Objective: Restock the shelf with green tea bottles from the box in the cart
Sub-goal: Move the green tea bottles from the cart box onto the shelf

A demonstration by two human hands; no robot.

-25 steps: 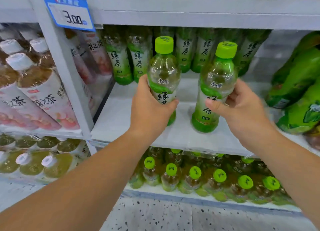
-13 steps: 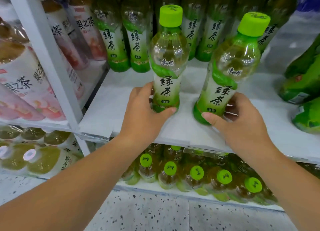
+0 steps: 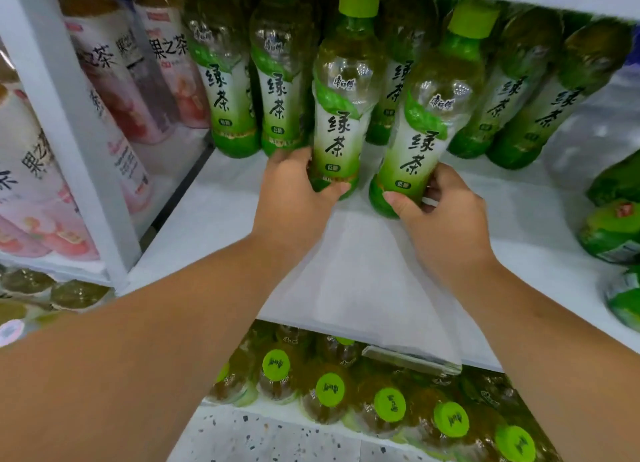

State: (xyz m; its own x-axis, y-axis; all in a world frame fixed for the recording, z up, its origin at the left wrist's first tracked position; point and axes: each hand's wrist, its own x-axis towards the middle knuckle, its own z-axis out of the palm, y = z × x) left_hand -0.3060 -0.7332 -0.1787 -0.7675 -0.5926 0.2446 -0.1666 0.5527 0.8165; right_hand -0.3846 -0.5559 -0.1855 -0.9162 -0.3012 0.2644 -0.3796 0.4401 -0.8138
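My left hand (image 3: 296, 193) grips the base of a green tea bottle (image 3: 343, 91) with a lime cap, standing upright on the white shelf (image 3: 363, 271). My right hand (image 3: 440, 212) holds the base of a second green tea bottle (image 3: 429, 115), tilted a little to the right. Both bottles sit deep on the shelf, close against the back row of green tea bottles (image 3: 228, 94). The cart and box are out of view.
Pink fruit tea bottles (image 3: 114, 81) fill the bay to the left behind a white upright post (image 3: 69, 122). Green packaged bottles (image 3: 613, 226) lie at the right edge. Several capped bottles (image 3: 389, 404) stand on the shelf below, above a speckled floor.
Both hands have pushed their bottles farther back on the shelf, up to the rear row. My view has moved closer and lower, and my grips have slid down to the bottle bases.
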